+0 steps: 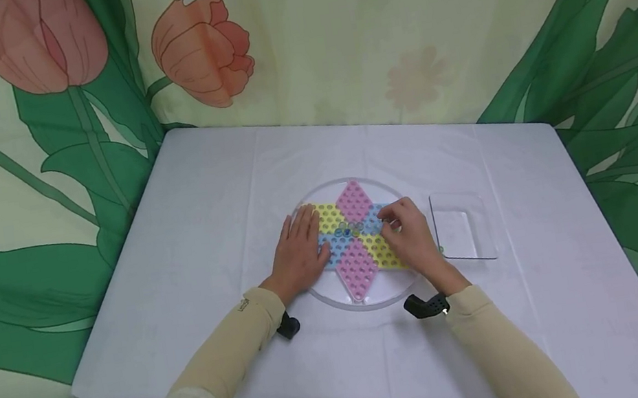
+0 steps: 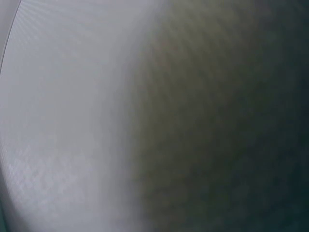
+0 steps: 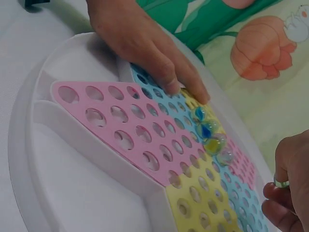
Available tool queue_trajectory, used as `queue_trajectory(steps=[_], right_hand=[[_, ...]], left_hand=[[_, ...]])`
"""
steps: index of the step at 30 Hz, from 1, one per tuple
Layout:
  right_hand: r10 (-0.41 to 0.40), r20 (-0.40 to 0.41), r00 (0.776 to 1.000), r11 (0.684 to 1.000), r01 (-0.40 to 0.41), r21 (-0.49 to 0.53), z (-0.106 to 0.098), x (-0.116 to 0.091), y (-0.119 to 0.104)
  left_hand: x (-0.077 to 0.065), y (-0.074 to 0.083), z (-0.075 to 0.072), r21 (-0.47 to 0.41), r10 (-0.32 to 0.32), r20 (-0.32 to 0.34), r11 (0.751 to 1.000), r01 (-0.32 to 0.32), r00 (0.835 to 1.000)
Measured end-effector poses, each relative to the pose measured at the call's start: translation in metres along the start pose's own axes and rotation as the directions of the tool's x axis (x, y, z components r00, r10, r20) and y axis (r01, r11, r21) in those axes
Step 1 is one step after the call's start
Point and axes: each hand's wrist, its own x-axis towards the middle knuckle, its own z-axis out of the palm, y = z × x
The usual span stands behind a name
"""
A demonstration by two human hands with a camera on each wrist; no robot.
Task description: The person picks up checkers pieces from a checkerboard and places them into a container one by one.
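A round Chinese checkers board [image 1: 358, 273] with a pink, yellow and blue star full of holes lies on the table. Several glass marbles [image 3: 214, 144] sit in a row across its middle. My left hand [image 1: 301, 252] rests on the board's left side, fingers stretched over the yellow and blue sections. Over the right side, my right hand [image 1: 409, 233] pinches a clear marble with green in it [image 3: 281, 183] between thumb and fingertips. The left wrist view is mostly blocked by a blurred dark surface.
Right of the board stands a clear plastic box [image 1: 479, 222], with a small greenish marble [image 1: 442, 250] at its left edge. A white cloth covers the table [image 1: 207, 244]. Behind it hangs a curtain [image 1: 331, 37] printed with tulips.
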Motion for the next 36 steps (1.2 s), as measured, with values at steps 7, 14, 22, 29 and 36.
queue_trajectory(steps=[7, 14, 22, 29, 36], right_hand=[[0.024, -0.034, 0.999, 1.0, -0.024, 0.009, -0.012, 0.001, -0.001], [0.021, -0.064, 0.998, 1.0, -0.022, -0.017, -0.022, 0.003, 0.0], [0.02, -0.11, 0.994, 0.999, -0.025, -0.041, -0.032, 0.003, 0.004], [0.02, -0.133, 0.991, 0.998, -0.029, -0.063, -0.039, 0.003, 0.007], [0.031, -0.175, 0.984, 0.994, -0.049, -0.1, -0.046, 0.0, 0.017]], left_hand=[[0.0, 0.0, 0.0, 0.012, -0.001, 0.004, 1.0, 0.001, 1.0], [0.0, -0.001, 0.001, -0.001, -0.003, 0.001, 1.0, 0.003, 1.0], [0.0, -0.001, 0.001, 0.007, -0.003, -0.002, 1.0, 0.003, 1.0], [0.0, -0.001, -0.001, 0.0, -0.01, 0.009, 1.0, 0.01, 1.0], [-0.001, -0.001, 0.001, -0.014, -0.006, 0.002, 1.0, 0.006, 1.0]])
